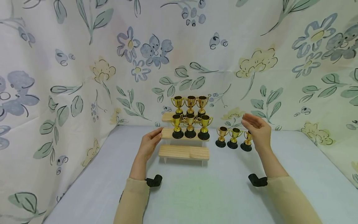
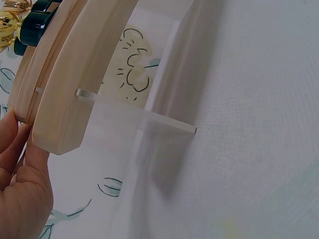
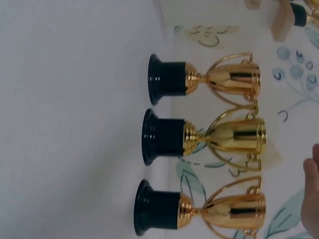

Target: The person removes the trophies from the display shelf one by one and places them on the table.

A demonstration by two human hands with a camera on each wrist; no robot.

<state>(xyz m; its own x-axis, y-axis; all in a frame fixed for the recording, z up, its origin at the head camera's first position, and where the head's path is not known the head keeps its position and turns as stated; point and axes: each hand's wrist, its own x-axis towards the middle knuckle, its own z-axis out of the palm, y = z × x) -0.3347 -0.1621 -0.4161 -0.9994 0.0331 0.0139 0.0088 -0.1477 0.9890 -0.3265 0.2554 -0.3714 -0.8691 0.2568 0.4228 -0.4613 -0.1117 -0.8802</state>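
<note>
From the head view, we see the left hand (image 1: 150, 144) pinching the middle step (image 1: 167, 133) of a 3-step wooden shelf (image 1: 183, 152) bearing 6 gold trophies (image 1: 190, 119) on its upper 2 levels; a jolt, we judge, could topple them. The right hand (image 1: 258, 129), fingers nearly straight, is beside 3 more trophies (image 1: 235, 133) on a white table (image 1: 184, 193) before flowered cloth (image 1: 173, 28). In the left wrist view, thumb and fingers meet the wood's end, where a slip could rock the shelf on its clear legs (image 2: 169, 123). In the right wrist view, that hand is apart from those 3, holding nothing; a low sweep could tip them across the table
</note>
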